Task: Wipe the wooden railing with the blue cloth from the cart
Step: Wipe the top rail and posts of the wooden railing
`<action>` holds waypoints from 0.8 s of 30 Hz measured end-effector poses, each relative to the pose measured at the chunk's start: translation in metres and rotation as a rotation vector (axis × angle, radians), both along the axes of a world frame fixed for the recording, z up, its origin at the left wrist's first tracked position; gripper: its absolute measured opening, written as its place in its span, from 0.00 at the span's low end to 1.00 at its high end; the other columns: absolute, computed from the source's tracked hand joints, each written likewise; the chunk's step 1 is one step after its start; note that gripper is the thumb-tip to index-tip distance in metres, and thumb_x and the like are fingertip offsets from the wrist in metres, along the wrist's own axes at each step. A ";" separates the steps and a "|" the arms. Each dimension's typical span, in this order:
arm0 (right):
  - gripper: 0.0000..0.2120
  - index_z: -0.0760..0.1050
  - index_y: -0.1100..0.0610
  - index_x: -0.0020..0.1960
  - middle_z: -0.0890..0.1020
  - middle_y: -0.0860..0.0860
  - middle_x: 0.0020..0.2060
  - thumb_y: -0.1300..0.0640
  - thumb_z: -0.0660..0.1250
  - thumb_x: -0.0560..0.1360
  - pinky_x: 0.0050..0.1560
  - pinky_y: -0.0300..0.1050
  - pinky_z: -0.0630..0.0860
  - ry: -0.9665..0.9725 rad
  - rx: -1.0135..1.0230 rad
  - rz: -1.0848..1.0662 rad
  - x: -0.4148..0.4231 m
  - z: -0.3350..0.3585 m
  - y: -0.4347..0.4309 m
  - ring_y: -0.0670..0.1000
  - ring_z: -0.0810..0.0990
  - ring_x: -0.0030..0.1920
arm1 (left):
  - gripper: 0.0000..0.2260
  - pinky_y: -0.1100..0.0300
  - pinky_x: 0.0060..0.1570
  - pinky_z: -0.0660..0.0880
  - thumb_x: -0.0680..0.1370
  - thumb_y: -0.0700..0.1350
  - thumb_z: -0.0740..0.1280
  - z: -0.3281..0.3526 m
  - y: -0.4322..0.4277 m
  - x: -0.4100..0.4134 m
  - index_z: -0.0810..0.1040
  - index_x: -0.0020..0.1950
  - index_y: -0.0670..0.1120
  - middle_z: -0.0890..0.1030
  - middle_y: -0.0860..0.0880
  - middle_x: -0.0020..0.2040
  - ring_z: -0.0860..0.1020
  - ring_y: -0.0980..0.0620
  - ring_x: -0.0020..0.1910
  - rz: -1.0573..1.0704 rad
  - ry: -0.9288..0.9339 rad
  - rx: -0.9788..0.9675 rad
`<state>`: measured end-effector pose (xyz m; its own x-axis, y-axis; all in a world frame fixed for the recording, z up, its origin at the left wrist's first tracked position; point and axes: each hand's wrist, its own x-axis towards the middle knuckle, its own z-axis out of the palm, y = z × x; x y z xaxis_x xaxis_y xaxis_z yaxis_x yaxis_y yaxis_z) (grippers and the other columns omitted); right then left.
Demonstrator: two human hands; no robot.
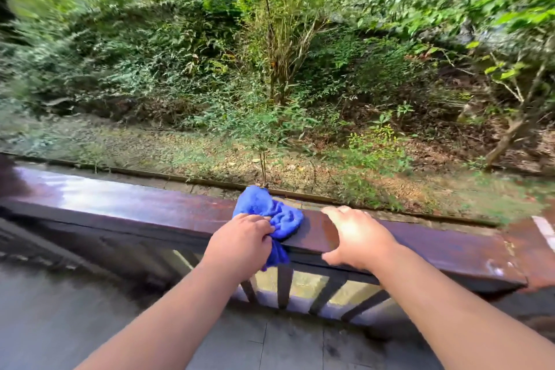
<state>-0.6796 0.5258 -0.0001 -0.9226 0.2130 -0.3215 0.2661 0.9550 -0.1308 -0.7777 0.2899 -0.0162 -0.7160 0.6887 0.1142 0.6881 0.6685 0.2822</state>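
The rail (126, 204) runs from the left edge across to the right edge, a broad dark brown wooden top with a wet-looking sheen at its left end, where the picture is smeared and detail is hard to read. Thin dark balusters (284, 287) stand under it near the middle, and grey paving (60, 318) lies on the near side. No container is in view. The left hand (240, 245) sits at the near edge of the rail, about midway along it, with its fingers curled shut around a bunch of the cloth (271, 213). The cloth is bright blue and crumpled; most of it lies on the rail top, just beyond and to the right of the knuckles, reaching to the far edge, while a tail hangs down over the near edge below the hand. How much cloth is inside the fist is hidden. Just right of the cloth, not touching it, the right hand (353, 237) lies flat on the rail with nothing in it, fingers spread forward over the top and the thumb hooked down the near face. Sun glare washes out its back. Further right the rail is rust-toned and worn, and its end is blurred. Beyond the far edge lie bare ground and dense green bushes (276, 54).
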 end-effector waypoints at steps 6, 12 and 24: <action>0.49 0.59 0.47 0.81 0.71 0.51 0.75 0.39 0.77 0.66 0.72 0.51 0.67 -0.051 -0.049 -0.071 -0.002 0.007 -0.007 0.57 0.71 0.72 | 0.14 0.53 0.59 0.75 0.75 0.50 0.63 0.003 -0.046 -0.037 0.81 0.58 0.54 0.81 0.57 0.62 0.75 0.51 0.61 0.083 -0.075 -0.057; 0.48 0.62 0.47 0.79 0.73 0.51 0.71 0.40 0.79 0.65 0.69 0.53 0.69 -0.059 -0.077 -0.111 -0.004 0.007 -0.007 0.58 0.73 0.69 | 0.13 0.54 0.60 0.74 0.78 0.48 0.64 0.001 -0.044 -0.033 0.81 0.60 0.54 0.79 0.57 0.65 0.75 0.51 0.64 0.140 -0.096 -0.048; 0.56 0.53 0.54 0.82 0.64 0.56 0.79 0.36 0.79 0.66 0.80 0.61 0.54 0.015 0.007 0.007 0.017 -0.001 0.011 0.61 0.59 0.80 | 0.09 0.55 0.63 0.72 0.76 0.48 0.72 -0.005 0.036 0.045 0.84 0.56 0.55 0.80 0.59 0.63 0.74 0.55 0.67 -0.102 -0.109 0.006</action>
